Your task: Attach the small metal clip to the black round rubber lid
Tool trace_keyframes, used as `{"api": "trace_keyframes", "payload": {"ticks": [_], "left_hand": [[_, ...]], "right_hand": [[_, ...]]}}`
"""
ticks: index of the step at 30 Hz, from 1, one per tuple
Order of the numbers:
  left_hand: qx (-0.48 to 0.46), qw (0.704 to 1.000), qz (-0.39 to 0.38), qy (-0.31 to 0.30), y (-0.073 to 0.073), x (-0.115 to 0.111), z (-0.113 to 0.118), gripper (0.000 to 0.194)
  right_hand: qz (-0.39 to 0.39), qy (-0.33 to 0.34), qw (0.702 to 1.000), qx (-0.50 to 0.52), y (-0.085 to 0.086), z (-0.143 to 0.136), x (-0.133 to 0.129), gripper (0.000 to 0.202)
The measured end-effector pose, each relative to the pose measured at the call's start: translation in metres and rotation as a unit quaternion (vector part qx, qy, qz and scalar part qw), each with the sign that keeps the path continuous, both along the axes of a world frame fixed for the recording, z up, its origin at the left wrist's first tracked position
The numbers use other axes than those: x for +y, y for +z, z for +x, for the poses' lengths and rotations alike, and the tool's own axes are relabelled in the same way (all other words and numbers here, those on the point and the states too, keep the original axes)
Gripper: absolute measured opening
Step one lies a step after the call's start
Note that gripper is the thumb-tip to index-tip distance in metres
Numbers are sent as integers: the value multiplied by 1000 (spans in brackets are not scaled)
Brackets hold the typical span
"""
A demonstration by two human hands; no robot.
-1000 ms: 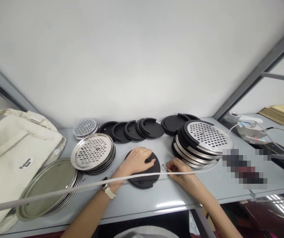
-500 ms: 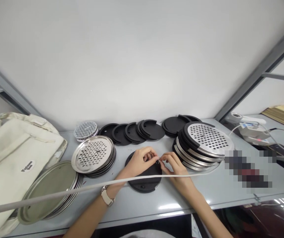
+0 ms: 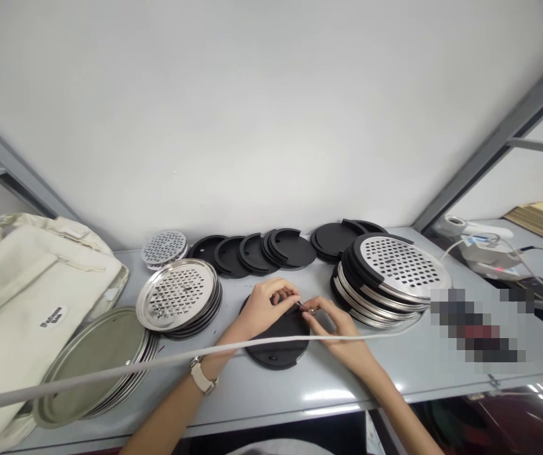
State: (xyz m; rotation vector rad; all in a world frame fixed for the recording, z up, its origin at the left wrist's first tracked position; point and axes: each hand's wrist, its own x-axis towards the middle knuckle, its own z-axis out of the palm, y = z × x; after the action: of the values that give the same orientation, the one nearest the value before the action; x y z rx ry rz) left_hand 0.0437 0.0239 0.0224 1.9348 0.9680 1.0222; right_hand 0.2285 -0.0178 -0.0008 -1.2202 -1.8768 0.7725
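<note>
Head view: the left hand (image 3: 264,309) and right hand (image 3: 335,323) meet tip to tip, each with thumb and forefinger pinching a small metal piece (image 3: 300,305), probably a ring, though too small to make out surely. It sits over the far right edge of a black disc (image 3: 285,327) lying flat on the grey table (image 3: 328,379). A pale cable (image 3: 172,357) crosses the view in front of the disc. Outward to the left stands a stack of perforated plates (image 3: 179,294), then green plates (image 3: 96,363); to the right, a taller silver-and-black stack (image 3: 397,265); behind, overlapping black discs (image 3: 295,249).
</note>
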Motion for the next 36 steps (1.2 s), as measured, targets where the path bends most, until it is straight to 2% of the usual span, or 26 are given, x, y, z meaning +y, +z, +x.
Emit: {"api": "trace_keyframes", "payload": {"ticks": [5,9,12,15,18,27,36], "left_hand": [[5,1000,-16,-16,-2,-1,4,8],[38,999,-8,-11,-3,-2,2,11],[138,990,31,7,-2,-3,-4,16],[253,964,86,-4,-2,-6,-8,24],[308,943,125,-12,-4,-7,-7,23],[330,929,166,-31,-13,-1,-7,17],[334,929,157,-8,-14,-1,-3,17]], "right_hand": [[-27,4,1000,1,9,-1,-3,22],[-42,14,999,6,8,0,-1,26],[-55,1,999,0,3,7,3,25],[-60,-7,998,-15,-3,11,9,22],[-62,3,998,-31,-7,10,15,22],[-49,44,996,-63,-11,3,31,25],[-33,104,982,-154,-2,9,41,28]]}}
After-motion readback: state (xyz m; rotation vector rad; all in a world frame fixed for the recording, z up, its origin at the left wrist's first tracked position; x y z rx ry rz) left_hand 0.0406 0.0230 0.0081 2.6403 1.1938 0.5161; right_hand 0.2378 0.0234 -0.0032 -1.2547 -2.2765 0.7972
